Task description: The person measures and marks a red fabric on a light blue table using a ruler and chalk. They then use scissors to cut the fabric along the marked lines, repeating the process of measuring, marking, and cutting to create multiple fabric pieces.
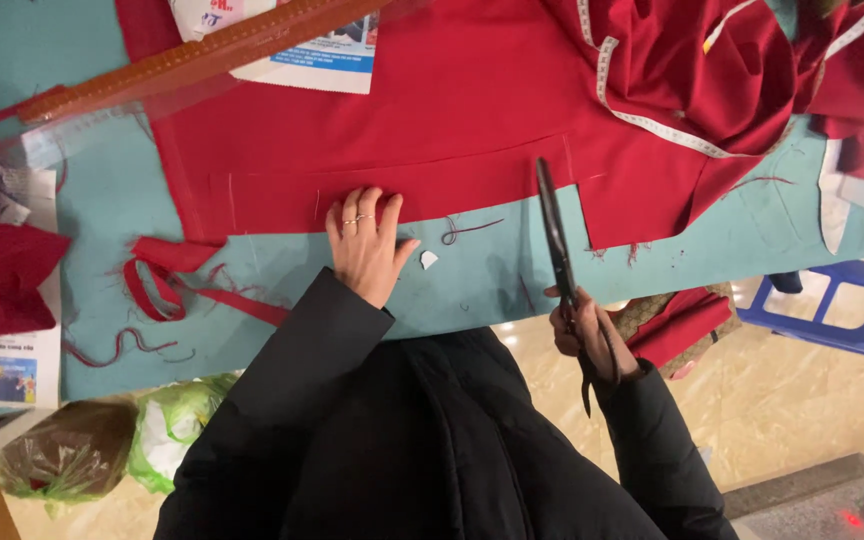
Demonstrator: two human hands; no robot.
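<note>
Red fabric lies spread over a teal table. My left hand presses flat on the fabric's near edge, fingers apart, rings on two fingers. My right hand grips the handles of long black scissors. Their blades point away from me and reach the fabric's near edge to the right of my left hand. A white measuring tape drapes over the bunched red cloth at the far right.
A long wooden ruler lies across the far left, over a printed sheet. Red strips and threads sit at left. Bags lie on the floor at left, and a blue plastic stool stands at right.
</note>
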